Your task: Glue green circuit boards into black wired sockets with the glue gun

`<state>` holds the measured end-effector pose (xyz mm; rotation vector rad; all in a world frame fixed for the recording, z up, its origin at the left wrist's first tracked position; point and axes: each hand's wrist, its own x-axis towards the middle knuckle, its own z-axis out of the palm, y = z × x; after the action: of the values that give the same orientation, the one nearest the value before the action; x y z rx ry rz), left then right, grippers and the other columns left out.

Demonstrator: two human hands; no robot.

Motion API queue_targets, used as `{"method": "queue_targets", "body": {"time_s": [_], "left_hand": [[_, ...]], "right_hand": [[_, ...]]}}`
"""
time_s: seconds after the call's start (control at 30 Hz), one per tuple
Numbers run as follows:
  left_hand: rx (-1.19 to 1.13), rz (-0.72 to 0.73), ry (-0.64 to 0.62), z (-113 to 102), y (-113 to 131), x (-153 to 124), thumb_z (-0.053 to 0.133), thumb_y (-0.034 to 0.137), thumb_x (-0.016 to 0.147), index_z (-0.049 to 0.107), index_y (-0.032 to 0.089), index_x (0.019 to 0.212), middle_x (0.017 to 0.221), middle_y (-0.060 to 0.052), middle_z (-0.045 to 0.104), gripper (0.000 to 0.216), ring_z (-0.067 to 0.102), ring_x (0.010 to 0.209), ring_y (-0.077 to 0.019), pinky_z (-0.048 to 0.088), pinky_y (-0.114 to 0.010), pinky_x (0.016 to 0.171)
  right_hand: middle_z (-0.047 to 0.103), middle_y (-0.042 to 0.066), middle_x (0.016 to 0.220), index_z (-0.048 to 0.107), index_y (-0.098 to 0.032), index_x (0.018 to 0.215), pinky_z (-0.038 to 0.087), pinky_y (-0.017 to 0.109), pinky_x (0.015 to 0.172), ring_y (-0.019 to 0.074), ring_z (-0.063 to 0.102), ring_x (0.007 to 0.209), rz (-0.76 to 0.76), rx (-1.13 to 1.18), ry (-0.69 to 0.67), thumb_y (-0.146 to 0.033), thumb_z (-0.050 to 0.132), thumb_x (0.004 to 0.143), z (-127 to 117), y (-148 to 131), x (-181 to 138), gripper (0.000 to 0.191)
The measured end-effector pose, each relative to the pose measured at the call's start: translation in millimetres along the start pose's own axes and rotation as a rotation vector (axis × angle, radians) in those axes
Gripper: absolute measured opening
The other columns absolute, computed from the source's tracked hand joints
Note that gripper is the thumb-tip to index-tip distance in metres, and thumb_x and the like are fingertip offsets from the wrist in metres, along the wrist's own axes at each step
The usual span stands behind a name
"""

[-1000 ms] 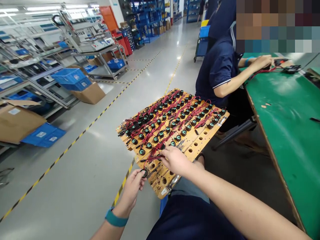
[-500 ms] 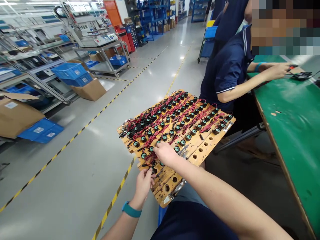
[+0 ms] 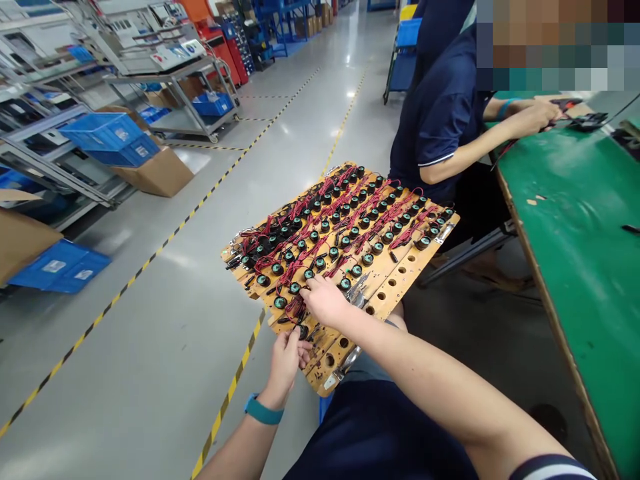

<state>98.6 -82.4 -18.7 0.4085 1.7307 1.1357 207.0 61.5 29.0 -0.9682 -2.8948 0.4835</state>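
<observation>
A wooden board (image 3: pixel 400 273) with rows of round holes rests on my lap, tilted toward me. Most holes hold small black round parts (image 3: pixel 363 259) with red and black wires. My left hand (image 3: pixel 287 357), with a teal wristband, pinches a small black round part (image 3: pixel 303 331) at the board's near left edge. My right hand (image 3: pixel 324 300) lies on the board just above it, fingers curled on the red wires (image 3: pixel 296 308) of the near rows.
A person in a dark blue shirt (image 3: pixel 440 120) sits close on the right, working at a green bench (image 3: pixel 575 227). Blue crates (image 3: pixel 107 137), cardboard boxes (image 3: pixel 160 173) and metal racks stand left. A yellow-black floor stripe (image 3: pixel 150 257) runs past.
My left hand has moved right and up from beside the board to its near edge with the small part. My right hand has shifted slightly left along the near rows.
</observation>
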Motion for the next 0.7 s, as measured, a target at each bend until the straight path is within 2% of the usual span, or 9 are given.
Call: {"method": "queue_targets", "body": {"time_s": [0.23,0.33,0.47,0.57,0.63,0.7], "left_hand": [[0.065,0.107,0.051,-1,-8,7,0.070,0.060,0.075,0.046,0.022,0.087,0.059,0.001,0.066,0.047,0.054,0.038,-0.0126,0.037,-0.021,0.035],[0.122,0.149,0.034,-5,-12,7,0.064,0.061,0.080,0.047,0.021,0.090,0.062,-0.001,0.068,0.044,0.056,0.039,-0.0141,0.039,-0.022,0.035],[0.246,0.281,0.033,-16,-17,3,0.055,0.059,0.090,0.052,0.019,0.094,0.065,-0.002,0.067,0.040,0.057,0.042,-0.0143,0.043,-0.025,0.039],[0.385,0.456,0.053,-27,-21,-4,0.053,0.051,0.096,0.059,0.018,0.104,0.079,-0.005,0.069,0.034,0.066,0.062,-0.0171,0.055,-0.030,0.059],[0.499,0.576,0.037,-32,-22,-8,0.057,0.045,0.096,0.064,0.018,0.115,0.089,-0.007,0.070,0.033,0.068,0.077,-0.0199,0.057,-0.035,0.076],[0.615,0.675,0.002,-35,-23,-9,0.061,0.040,0.095,0.068,0.020,0.123,0.094,-0.008,0.070,0.035,0.069,0.083,-0.0222,0.056,-0.039,0.084]], "right_hand": [[0.062,0.016,0.114,0.068,-0.013,0.102,0.042,0.041,0.095,0.0288,0.051,0.111,0.008,0.084,0.047,-0.014,0.052,0.095,-1,-3,-1,0.018],[0.066,0.014,0.106,0.067,-0.014,0.095,0.044,0.037,0.092,0.0255,0.056,0.104,0.015,0.164,0.071,-0.007,0.051,0.090,-9,-2,-21,0.018],[0.064,0.002,0.080,0.060,-0.018,0.078,0.045,0.023,0.074,0.0150,0.060,0.079,0.078,0.310,0.078,0.002,0.045,0.077,-24,14,-90,0.025],[0.057,-0.002,0.065,0.051,-0.020,0.069,0.043,0.021,0.064,0.0119,0.056,0.063,0.184,0.390,0.094,0.000,0.037,0.073,-31,40,-162,0.025],[0.052,-0.002,0.060,0.046,-0.022,0.065,0.041,0.021,0.057,0.0123,0.052,0.057,0.275,0.411,0.104,-0.004,0.034,0.074,-27,61,-212,0.023],[0.049,-0.003,0.055,0.046,-0.022,0.064,0.038,0.022,0.052,0.0126,0.048,0.051,0.463,0.464,0.079,-0.011,0.035,0.074,-18,80,-260,0.018]]}}
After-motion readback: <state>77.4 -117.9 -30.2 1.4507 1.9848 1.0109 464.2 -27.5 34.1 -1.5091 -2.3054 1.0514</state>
